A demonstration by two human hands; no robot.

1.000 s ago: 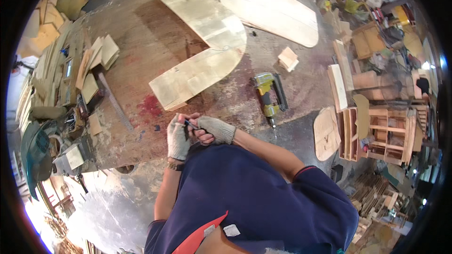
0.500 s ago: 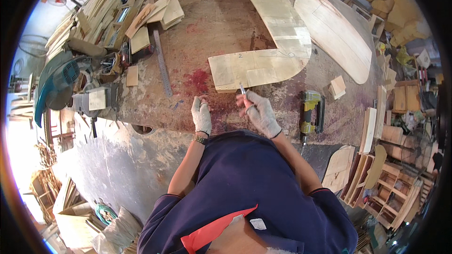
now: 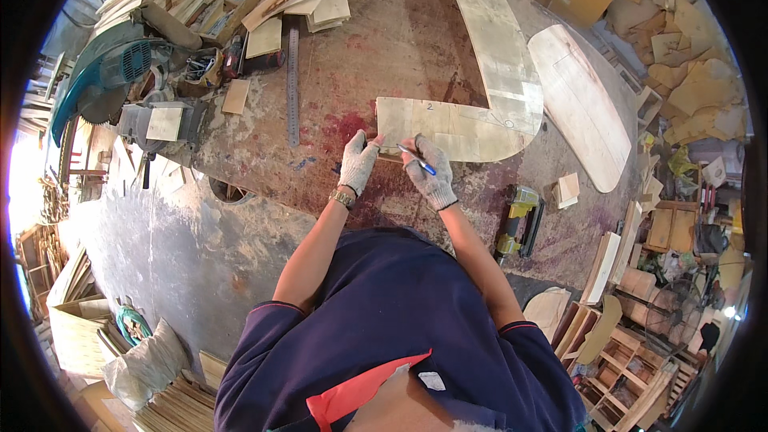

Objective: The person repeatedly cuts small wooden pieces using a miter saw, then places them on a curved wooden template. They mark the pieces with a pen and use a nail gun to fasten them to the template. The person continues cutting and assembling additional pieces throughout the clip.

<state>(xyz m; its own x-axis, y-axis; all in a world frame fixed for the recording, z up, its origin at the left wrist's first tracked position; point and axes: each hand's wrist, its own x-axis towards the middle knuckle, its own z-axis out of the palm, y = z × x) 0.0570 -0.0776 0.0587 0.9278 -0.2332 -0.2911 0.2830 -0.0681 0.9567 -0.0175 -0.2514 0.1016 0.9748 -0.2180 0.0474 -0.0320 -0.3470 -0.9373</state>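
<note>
An L-shaped pale plywood panel (image 3: pixel 448 124) with a rounded corner and pencil marks lies on the workbench. My left hand (image 3: pixel 358 166), in a light knitted glove with bare fingertips, has thumb and forefinger closed at the panel's near left corner. Just right of it, my right hand (image 3: pixel 433 180), gloved the same way, grips a pen (image 3: pixel 429 168) with a blue end. Its tip slants to the upper left, close above the panel's near edge. Whether the tip touches the wood is too small to tell.
A yellow-and-black nail gun (image 3: pixel 520 222) and small wood blocks (image 3: pixel 567 190) lie to the right. Beyond them rests a long rounded board (image 3: pixel 582 104). A steel ruler (image 3: pixel 294 88), stacked wood pieces (image 3: pixel 328 6) and a teal circular saw (image 3: pixel 112 72) are to the left.
My left hand has moved up to the panel's corner. My right hand has brought the pen over the panel's near edge, its blue end now showing. The whole view has shifted.
</note>
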